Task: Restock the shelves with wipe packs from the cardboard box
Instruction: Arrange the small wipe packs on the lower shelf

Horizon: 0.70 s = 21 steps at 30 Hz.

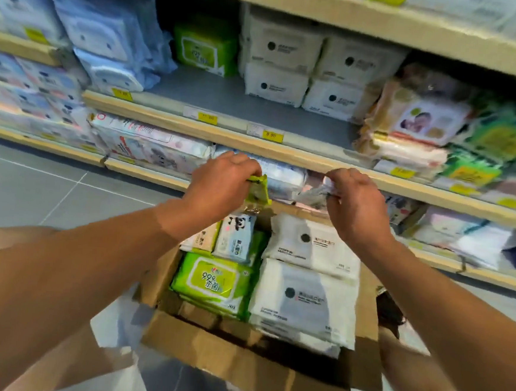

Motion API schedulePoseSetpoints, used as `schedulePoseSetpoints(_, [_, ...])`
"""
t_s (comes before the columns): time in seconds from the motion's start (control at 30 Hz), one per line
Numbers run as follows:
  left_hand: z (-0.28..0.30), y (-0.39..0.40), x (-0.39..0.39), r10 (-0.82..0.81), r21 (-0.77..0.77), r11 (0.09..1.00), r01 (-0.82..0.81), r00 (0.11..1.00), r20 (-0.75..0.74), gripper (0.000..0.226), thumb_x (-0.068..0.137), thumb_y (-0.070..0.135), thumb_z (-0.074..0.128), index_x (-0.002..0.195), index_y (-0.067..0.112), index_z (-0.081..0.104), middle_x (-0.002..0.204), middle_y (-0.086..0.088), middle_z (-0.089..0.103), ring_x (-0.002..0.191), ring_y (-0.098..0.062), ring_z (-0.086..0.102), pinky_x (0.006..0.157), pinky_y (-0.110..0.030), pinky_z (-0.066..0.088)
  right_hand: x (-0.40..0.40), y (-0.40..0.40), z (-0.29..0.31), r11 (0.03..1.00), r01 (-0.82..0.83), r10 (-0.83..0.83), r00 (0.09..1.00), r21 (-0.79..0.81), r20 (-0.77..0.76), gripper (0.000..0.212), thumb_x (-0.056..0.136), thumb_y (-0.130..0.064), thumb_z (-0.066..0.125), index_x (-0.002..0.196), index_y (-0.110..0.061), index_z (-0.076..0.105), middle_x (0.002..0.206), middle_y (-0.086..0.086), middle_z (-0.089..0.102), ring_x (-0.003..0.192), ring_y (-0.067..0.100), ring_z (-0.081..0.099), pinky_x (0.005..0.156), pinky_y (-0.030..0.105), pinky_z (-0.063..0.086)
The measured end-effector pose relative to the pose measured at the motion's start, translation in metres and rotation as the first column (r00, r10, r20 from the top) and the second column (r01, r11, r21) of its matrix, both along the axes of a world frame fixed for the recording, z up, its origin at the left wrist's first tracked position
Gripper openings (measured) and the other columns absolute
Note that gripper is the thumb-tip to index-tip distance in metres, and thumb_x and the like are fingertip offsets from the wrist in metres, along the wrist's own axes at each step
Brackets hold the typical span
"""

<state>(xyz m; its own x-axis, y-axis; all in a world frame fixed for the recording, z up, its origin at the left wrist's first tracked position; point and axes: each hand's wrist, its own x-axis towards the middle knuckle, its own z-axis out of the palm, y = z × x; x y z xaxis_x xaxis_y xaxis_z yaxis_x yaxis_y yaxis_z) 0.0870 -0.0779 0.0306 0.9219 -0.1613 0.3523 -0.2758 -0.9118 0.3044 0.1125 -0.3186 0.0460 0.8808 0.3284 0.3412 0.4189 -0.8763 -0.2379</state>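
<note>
wipe packs: green pack pinched in left hand, pale pack in right hand, over cardboard box

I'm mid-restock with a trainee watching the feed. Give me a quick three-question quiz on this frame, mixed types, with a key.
1. True or false: the left hand holds nothing.
2. In the brown cardboard box, the big green wipe pack printed 99.9 lies on which side of the large white wipe packs with a black dot? A) the person's left B) the person's right C) underneath them
3. Fill in: the right hand pinches the edge of a ___ plastic pack.

Key: 1 false, it pinches a small green pack; 2 A; 3 clear or whitish, though blur hides detail.
</note>
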Motion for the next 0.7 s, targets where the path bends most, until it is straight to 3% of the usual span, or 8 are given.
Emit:
schedulePoseSetpoints(0.17, [0.006, -0.080, 0.027, -0.092, -0.023, 0.995, 0.092, 0.996, -0.002, 0.026, 0.079, 0.005, 0.060, 0.102, 0.017, 0.065, 0.104, -0.003, 0.065, 0.101, -0.028, 0.054, 0.078, -0.039, 0.048, 0.000, -0.080, 0.000, 0.989, 0.147, -0.147, 0.989, -0.001, 0.027, 0.027, 0.081, 0.003, 0.060, 0.106, -0.006, 0.063, 0.098, 0.018, 0.064, 0.095, 0.039, 0.056, 0.068, 0.041, 0.050])
schedulePoseSetpoints(0.4, [-0.025, -0.174, 0.056, -0.223, -0.074, 0.972, 0.222, 0.975, -0.004, 0.025, 0.080, 0.006, 0.063, 0.101, 0.018, 0.066, 0.101, 0.001, 0.065, 0.096, -0.023, 0.056, 0.075, -0.035, 0.048, 0.017, -0.181, -0.042, 0.971, 0.240, -0.241, 0.971, 0.017, 0.011, 0.016, 0.080, 0.000, 0.065, 0.095, -0.006, 0.063, 0.092, 0.014, 0.061, 0.089, 0.039, 0.056, 0.063, 0.039, 0.050])
schedulePoseSetpoints(0.7, [-0.079, -0.227, 0.105, -0.297, -0.066, 0.954, 0.292, 0.951, -0.086, 0.021, 0.080, 0.006, 0.064, 0.097, 0.018, 0.065, 0.096, 0.000, 0.063, 0.092, -0.024, 0.056, 0.076, -0.036, 0.048, 0.071, -0.235, -0.119, 0.944, 0.321, -0.324, 0.946, -0.071, -0.032, 0.010, 0.085, -0.001, 0.061, 0.095, -0.004, 0.061, 0.091, 0.016, 0.060, 0.087, 0.037, 0.053, 0.062, 0.040, 0.049])
